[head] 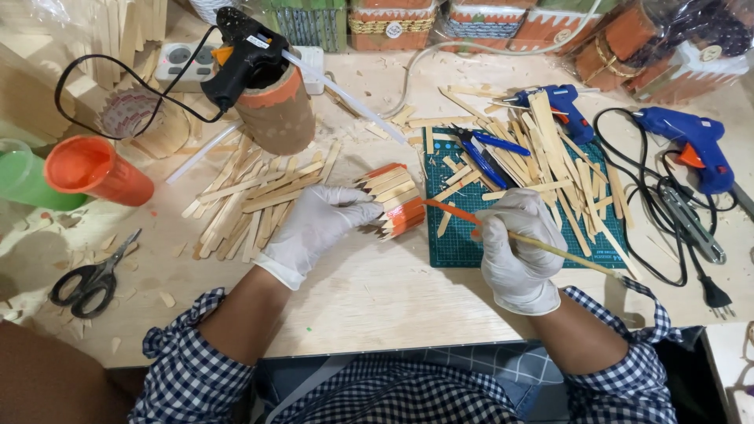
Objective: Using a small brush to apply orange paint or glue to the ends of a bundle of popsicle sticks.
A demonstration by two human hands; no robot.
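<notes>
Left hand (318, 224) is gripping the stick cup (393, 200); right hand (514, 243), pinching a brush (503, 234), is pointing it toward ten o'clock at the cup.

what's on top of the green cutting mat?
On the green cutting mat: a heap of wooden sticks, blue-handled pliers and the right hand holding a paintbrush. The mat surface under the heap and hand is covered.

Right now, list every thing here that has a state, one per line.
left hand: gloved, gripping the stick-covered holder
right hand: gloved, holding a brush
stick-covered holder: lying on its side, partly orange
scissors: closed
orange cup: tipped over
black glue gun: propped in a tube
</notes>
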